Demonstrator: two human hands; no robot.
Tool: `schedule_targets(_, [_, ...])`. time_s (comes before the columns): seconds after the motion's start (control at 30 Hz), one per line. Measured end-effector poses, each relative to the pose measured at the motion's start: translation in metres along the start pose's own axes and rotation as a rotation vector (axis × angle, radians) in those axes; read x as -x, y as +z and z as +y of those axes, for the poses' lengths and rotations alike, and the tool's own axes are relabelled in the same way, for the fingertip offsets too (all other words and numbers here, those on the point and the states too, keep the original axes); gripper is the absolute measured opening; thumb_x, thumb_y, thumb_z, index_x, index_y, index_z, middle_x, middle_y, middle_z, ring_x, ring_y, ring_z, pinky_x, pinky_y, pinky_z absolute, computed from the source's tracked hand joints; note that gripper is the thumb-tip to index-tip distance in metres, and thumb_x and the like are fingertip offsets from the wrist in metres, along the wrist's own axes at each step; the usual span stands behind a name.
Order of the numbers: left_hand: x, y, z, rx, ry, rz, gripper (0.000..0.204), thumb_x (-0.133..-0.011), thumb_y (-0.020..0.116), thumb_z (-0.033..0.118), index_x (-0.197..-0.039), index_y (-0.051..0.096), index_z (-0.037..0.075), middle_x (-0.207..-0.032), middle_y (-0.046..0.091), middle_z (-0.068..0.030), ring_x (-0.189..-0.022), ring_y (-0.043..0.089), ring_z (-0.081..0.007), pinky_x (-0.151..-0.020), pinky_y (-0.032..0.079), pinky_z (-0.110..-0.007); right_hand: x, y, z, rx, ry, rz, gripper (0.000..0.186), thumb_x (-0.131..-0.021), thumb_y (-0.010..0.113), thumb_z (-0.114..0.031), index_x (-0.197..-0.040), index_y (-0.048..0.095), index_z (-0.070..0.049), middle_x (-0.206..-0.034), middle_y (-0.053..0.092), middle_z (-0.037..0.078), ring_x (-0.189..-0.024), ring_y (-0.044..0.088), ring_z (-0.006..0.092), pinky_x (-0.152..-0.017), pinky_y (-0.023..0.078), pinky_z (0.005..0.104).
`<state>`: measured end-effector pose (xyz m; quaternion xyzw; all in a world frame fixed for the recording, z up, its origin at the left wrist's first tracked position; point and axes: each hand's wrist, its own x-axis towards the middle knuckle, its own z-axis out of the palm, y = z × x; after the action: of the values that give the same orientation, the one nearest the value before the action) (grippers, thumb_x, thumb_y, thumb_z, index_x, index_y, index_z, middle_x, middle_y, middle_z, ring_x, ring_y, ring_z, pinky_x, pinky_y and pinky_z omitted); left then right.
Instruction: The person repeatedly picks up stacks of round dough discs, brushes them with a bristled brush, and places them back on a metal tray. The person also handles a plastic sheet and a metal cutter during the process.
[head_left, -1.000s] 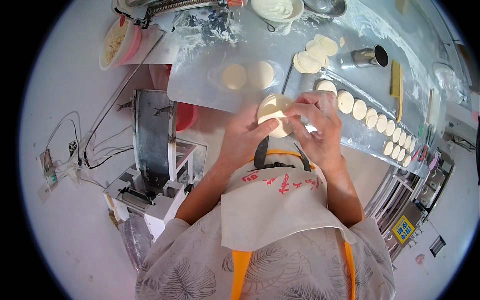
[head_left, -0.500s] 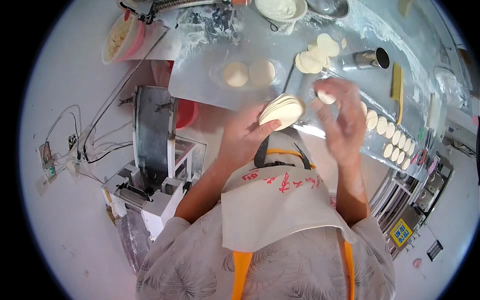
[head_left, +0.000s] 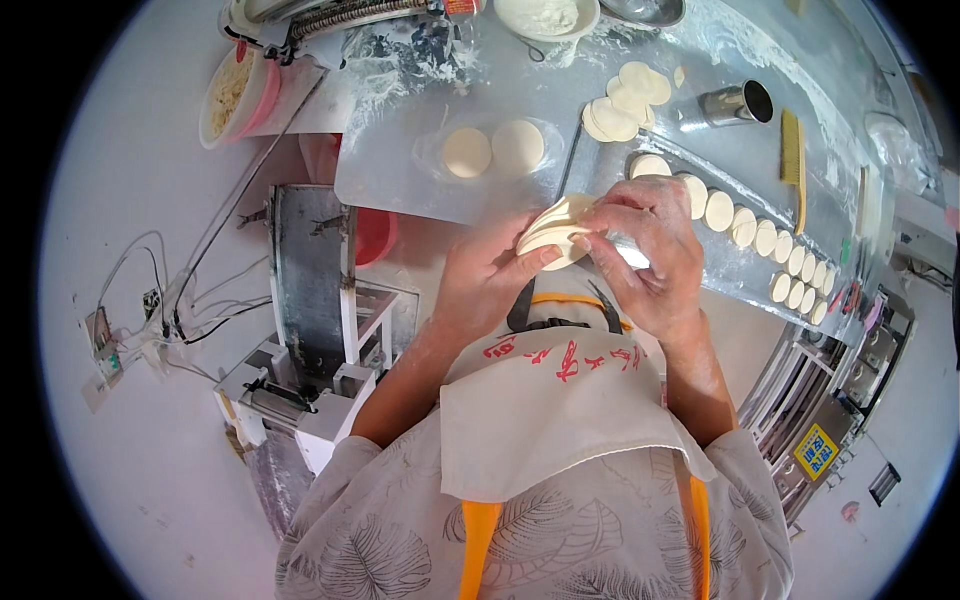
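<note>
In the head view, the left hand [head_left: 483, 270] is curled around a small stack of flat dough circles [head_left: 548, 238]; its thumb lies over the near edge, and its other fingers are partly hidden behind. The right hand [head_left: 655, 250] is half closed, with thumb and index finger brought together at the right edge of this same stack, pinching there; how many circles it has between the fingertips, I cannot tell. So the stack is between the two hands, tilted, in front of the apron [head_left: 560, 420].

Beyond the left hand, two dough pieces [head_left: 518, 147] lie side by side on the metal table [head_left: 395, 165]. Just beyond the right hand and to its right, rows of small dough stacks [head_left: 719, 211] stand on a tray [head_left: 722, 268]. Farther beyond the right hand are a loose pile of dough circles [head_left: 628, 100], a metal cup [head_left: 722, 106] and a brush [head_left: 792, 150].
</note>
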<state>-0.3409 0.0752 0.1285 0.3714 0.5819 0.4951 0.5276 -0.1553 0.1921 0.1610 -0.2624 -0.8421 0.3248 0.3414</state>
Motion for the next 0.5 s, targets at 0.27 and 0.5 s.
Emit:
schedule_targets(0.27, [0.003, 0.0, -0.02, 0.15, -0.003, 0.024, 0.038, -0.103, 0.073, 0.006, -0.137, 0.063, -0.005, -0.125, 0.073, -0.0083, -0.112, 0.069, -0.0121, -0.098, 0.055, -0.029, 0.012, 0.001, -0.007, -0.083, -0.018, -0.099, 0.03, -0.079, 0.087, -0.003, -0.106, 0.075, -0.007, -0.097, 0.071, 0.007, -0.094, 0.063, 0.0312, -0.085, 0.05, 0.0433])
schedule_targets(0.5, [0.002, 0.005, -0.015, 0.281, -0.087, 0.07, 0.032, -0.104, 0.069, 0.005, -0.135, 0.064, -0.004, -0.122, 0.074, -0.007, -0.109, 0.07, -0.0118, -0.096, 0.056, -0.029, 0.003, 0.007, -0.012, -0.031, 0.0, -0.16, 0.055, -0.074, 0.09, -0.002, -0.125, 0.069, -0.007, -0.114, 0.07, 0.011, -0.101, 0.064, 0.0334, -0.088, 0.051, 0.0452])
